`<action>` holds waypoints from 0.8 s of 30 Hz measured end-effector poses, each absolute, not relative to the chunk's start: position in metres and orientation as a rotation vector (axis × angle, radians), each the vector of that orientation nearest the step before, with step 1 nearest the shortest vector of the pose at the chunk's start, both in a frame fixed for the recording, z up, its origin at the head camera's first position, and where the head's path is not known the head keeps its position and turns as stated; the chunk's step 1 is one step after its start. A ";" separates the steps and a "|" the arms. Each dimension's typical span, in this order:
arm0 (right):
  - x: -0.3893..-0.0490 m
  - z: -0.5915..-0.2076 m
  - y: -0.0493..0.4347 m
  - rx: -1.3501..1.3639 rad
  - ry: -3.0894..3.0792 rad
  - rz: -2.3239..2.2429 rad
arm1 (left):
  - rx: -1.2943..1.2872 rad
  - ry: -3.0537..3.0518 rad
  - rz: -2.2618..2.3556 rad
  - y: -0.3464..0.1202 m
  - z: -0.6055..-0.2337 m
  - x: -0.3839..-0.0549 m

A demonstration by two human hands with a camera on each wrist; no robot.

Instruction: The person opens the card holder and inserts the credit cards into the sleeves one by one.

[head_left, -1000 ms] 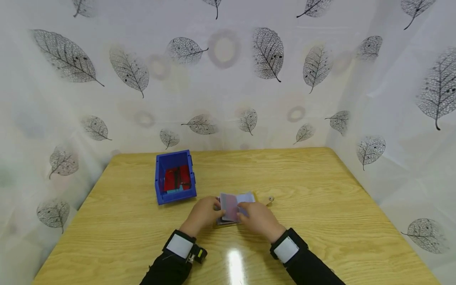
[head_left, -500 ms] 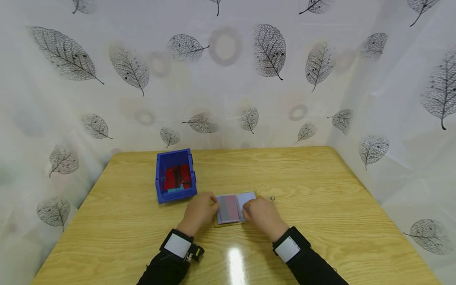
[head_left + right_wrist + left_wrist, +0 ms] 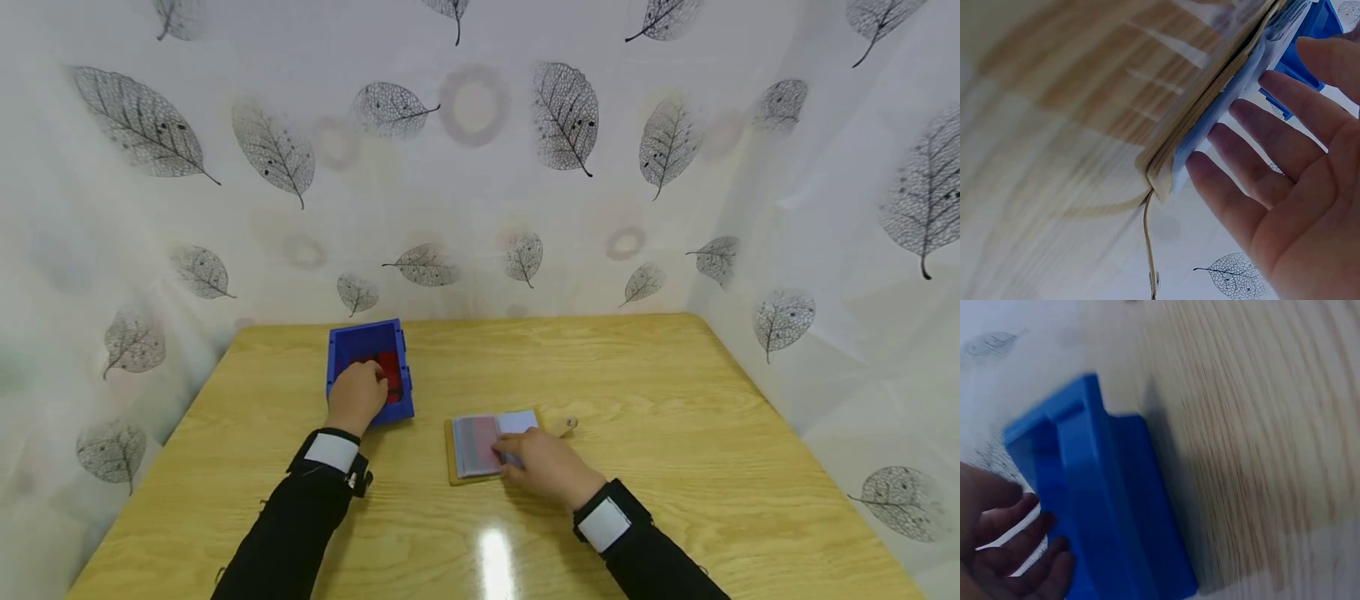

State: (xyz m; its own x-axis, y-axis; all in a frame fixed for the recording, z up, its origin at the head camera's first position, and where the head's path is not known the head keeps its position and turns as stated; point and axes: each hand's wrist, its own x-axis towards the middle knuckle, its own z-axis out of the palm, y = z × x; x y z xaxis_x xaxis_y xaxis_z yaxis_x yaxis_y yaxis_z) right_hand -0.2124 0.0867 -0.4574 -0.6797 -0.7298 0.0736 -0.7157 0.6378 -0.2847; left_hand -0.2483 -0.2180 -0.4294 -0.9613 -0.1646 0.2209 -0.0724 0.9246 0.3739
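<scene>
An open tan card wallet [image 3: 452, 454] lies on the table, its clear sleeves [image 3: 476, 446] facing up with a pinkish panel showing. My right hand [image 3: 546, 465] touches the wallet's right part; in the right wrist view its fingers are nearly straight, the tips against the sleeves' edge. My left hand [image 3: 357, 396] is over the blue bin [image 3: 395, 412], reaching in above red items [image 3: 392, 367]. Seen from the left wrist, its fingers [image 3: 1054, 572] are loosely bent beside the bin's wall, with nothing visible between them. The left fingertips are partly hidden in the head view.
The wallet's strap [image 3: 562, 427] with a round snap sticks out to the right. Wooden table [image 3: 675, 467] surface surrounds wallet and bin. A white curtain [image 3: 480, 192] with a leaf print hangs behind the table and along both sides.
My left hand has left the wallet's left edge and moved left and away to the blue bin. The raised sleeve has come down flat. My right hand remains at the wallet.
</scene>
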 end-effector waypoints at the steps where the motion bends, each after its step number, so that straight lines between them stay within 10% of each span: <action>1: -0.212 -0.458 0.087 -1.246 2.800 -0.458 | 0.196 -2.881 -0.509 -0.220 -0.433 -0.252; 24: -0.215 -0.460 0.090 -1.134 2.805 -0.520 | 0.438 -3.009 -0.380 -0.217 -0.452 -0.281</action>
